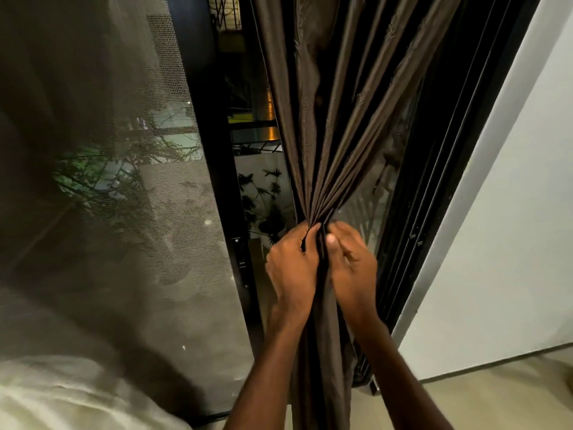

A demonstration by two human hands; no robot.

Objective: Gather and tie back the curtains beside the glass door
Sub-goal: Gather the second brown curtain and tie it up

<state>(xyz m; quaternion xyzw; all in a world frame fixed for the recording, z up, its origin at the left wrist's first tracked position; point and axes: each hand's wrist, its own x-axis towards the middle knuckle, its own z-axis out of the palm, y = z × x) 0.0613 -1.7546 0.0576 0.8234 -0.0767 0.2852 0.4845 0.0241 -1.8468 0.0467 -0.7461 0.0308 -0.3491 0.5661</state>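
Both hands clutch the brown curtain [328,125] bunched between them. Left hand [293,268] and right hand [352,265] touch, right of the glass door [260,187]

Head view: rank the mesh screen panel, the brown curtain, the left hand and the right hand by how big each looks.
1. mesh screen panel
2. brown curtain
3. left hand and right hand: alike in size, so not ranked apart; both grip the gathered curtain.
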